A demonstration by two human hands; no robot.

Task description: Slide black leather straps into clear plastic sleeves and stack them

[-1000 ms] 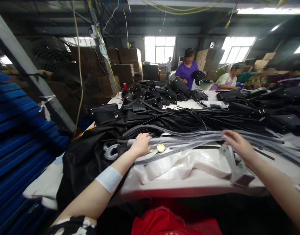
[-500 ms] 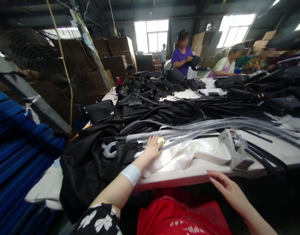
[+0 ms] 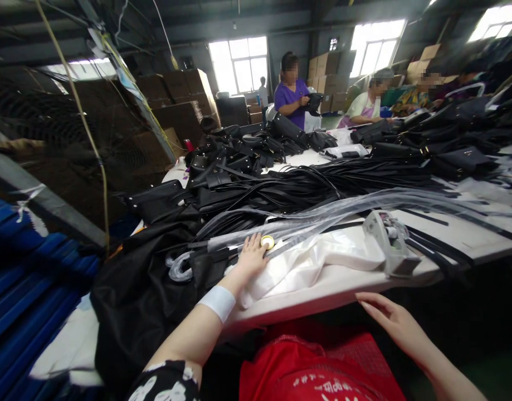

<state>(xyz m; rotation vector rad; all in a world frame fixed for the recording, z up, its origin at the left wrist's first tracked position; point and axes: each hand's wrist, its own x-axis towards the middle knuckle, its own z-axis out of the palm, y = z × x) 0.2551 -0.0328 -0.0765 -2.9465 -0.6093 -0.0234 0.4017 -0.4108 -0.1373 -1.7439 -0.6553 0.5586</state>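
Observation:
My left hand (image 3: 252, 257) lies with its fingers spread over the near part of the table, at the edge of a crumpled white sheet (image 3: 318, 259). A small round yellow-rimmed object (image 3: 267, 241) sits right at its thumb and index finger; whether they touch it I cannot tell. Long clear plastic strips (image 3: 356, 201) run past the fingertips. Off the table's front edge, my right hand (image 3: 391, 317) hangs in the air, holding nothing, fingers stretched out and thumb apart. A grey device (image 3: 391, 245), possibly a tape dispenser, stands above it on the table edge.
Black straps (image 3: 314, 184) are heaped across the table, with black bags (image 3: 289, 131) behind. Black material (image 3: 142, 295) drapes over the left edge near a clear coil (image 3: 180, 267). Blue slats (image 3: 25, 301) rise at far left. A person in purple (image 3: 295, 97) handles a black item across the table.
The view has turned slightly to the right, so the scene shifts left. My left hand remains beside the yellow-rimmed object, and my right hand still hangs off the table edge.

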